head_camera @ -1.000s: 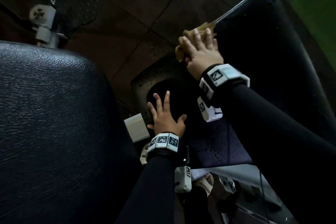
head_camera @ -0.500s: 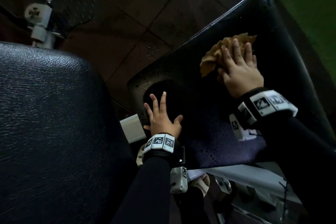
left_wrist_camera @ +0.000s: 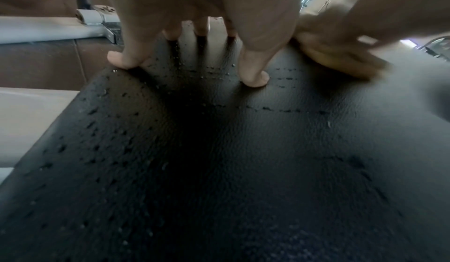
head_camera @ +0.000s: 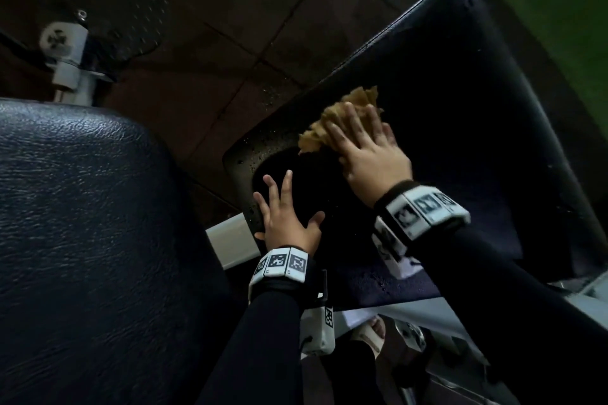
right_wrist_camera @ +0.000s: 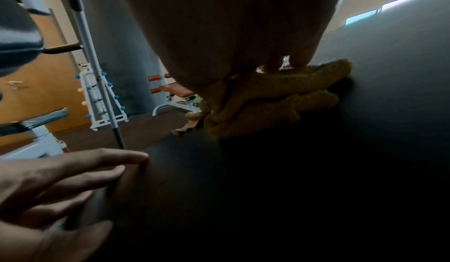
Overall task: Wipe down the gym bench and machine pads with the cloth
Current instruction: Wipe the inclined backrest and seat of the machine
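A black padded bench seat point(head_camera: 460, 102) runs from the centre to the upper right, with water drops near its left end point(left_wrist_camera: 151, 150). My right hand point(head_camera: 365, 148) lies flat on a crumpled tan cloth point(head_camera: 335, 115) and presses it onto the pad with straight fingers; the cloth point(right_wrist_camera: 275, 100) bunches under the fingers in the right wrist view. My left hand point(head_camera: 289, 217) rests spread on the pad's near left corner, fingers straight, holding nothing. In the left wrist view its fingertips point(left_wrist_camera: 255, 79) touch the wet vinyl, and the blurred cloth point(left_wrist_camera: 340, 58) is at the upper right.
A second large black pad point(head_camera: 82, 240) fills the left side. White frame parts point(head_camera: 230, 240) sit below the seat, and a white bracket point(head_camera: 65, 52) stands at the upper left. Dark floor tiles point(head_camera: 230, 26) lie beyond. Other gym machines point(right_wrist_camera: 175, 96) stand in the background.
My right hand slid the cloth from the pad's far left edge out to the right, then back left and nearer to my left hand. The left hand stayed planted on the pad.
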